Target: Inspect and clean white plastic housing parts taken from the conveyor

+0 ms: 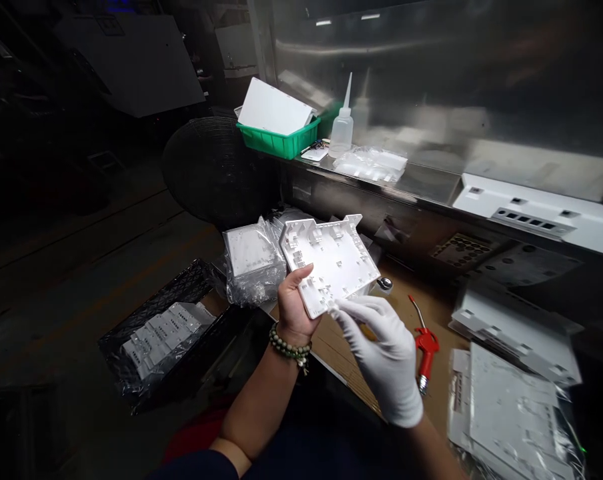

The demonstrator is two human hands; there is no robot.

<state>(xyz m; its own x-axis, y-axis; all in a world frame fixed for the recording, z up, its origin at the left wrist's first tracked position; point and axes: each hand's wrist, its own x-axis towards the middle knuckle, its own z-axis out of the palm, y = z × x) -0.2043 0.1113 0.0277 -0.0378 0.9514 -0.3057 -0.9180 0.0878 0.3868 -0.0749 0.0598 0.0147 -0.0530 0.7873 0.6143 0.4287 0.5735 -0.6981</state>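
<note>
A white moulded plastic housing (339, 263) is held up in front of me, its inner side with ribs and clips facing me. My left hand (297, 303), bare and with beaded bracelets at the wrist, grips its lower left corner, thumb over the inner face. My right hand (381, 353), in a white glove, has its fingertips pinched at the housing's lower edge. Whether anything small sits between those fingertips is hidden. Right of the glove, a red air blow gun (425, 343) lies on the cardboard-covered bench (394, 293).
Bagged white parts (254, 257) stand behind my left hand. A black crate (181, 283) at left holds more parts. White panels (514, 393) are stacked at right. The metal shelf (431, 183) carries a green basket (281, 143), a squeeze bottle (342, 130) and a long white panel (556, 210).
</note>
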